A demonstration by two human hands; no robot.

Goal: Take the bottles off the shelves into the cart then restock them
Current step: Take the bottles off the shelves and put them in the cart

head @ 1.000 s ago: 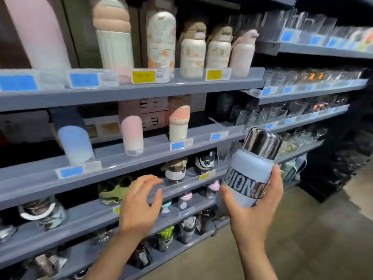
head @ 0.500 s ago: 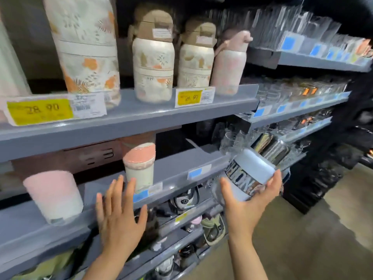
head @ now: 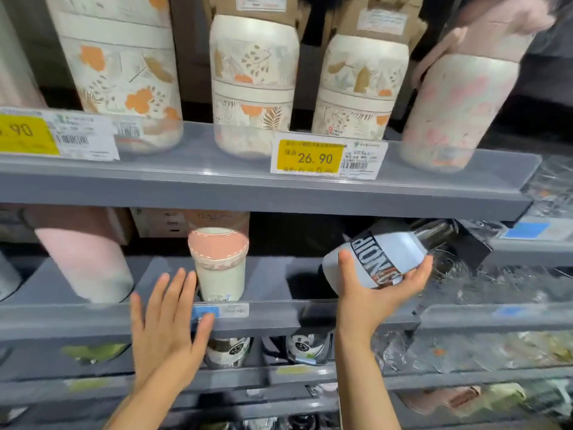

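The right hand (head: 369, 293) grips the tilted blue bottle (head: 381, 259) above the shelf (head: 279, 318).

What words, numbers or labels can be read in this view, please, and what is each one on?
"26.90": yellow price tag on the upper shelf rail.
".90", cut off by the frame edge: left yellow price tag, same rail.
Large black letters, only partly legible: pale blue bottle held tilted in the right hand.
Barcodes, small print, blue tag near the left hand: too blurred.

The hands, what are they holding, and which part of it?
The right hand holds the pale blue bottle around its lower body, tilted, cap end pointing into the shelf. The left hand holds nothing; its fingers are spread.
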